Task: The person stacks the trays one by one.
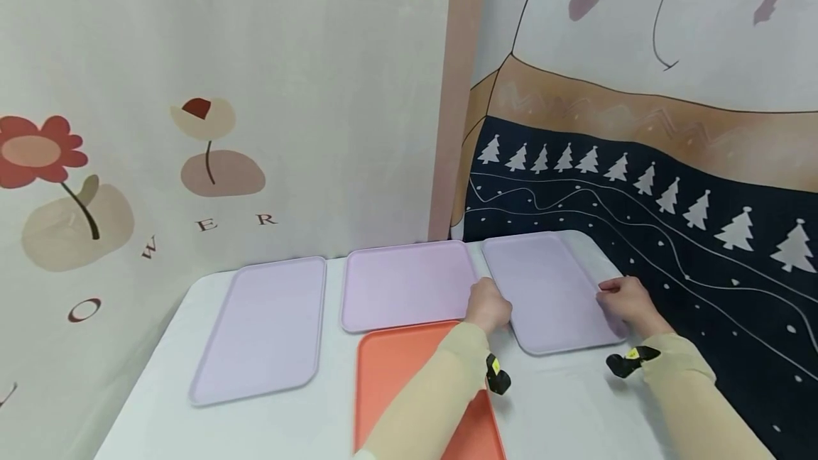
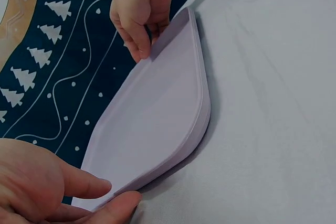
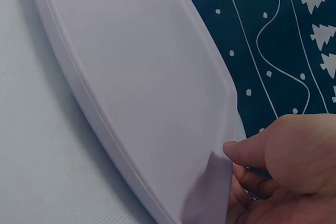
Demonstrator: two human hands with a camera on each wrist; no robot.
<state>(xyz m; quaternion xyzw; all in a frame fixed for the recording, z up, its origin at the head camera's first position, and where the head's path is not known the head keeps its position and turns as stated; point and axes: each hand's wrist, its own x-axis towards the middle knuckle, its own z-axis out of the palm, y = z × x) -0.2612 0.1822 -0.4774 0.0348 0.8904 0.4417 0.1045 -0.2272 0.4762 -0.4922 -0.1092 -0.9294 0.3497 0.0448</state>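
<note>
A shallow lavender tray (image 1: pixel 549 293) lies at the right of the white table, held at both long sides. My left hand (image 1: pixel 488 305) pinches its left rim, and the left wrist view shows thumb and finger on that edge. On the opposite side my right hand (image 1: pixel 629 302) grips the right rim. In the right wrist view the right thumb (image 3: pixel 244 150) rests over the rim, with the other fingers curled outside and partly under it. Whether the tray is raised off the cloth cannot be told for sure.
Another lavender tray (image 1: pixel 409 286) lies left of the held one, and a third (image 1: pixel 265 332) farther left. An orange tray (image 1: pixel 396 368) sits in front, partly under my left forearm. The white tablecloth (image 1: pixel 562 403) meets printed curtains (image 1: pixel 319 91) behind.
</note>
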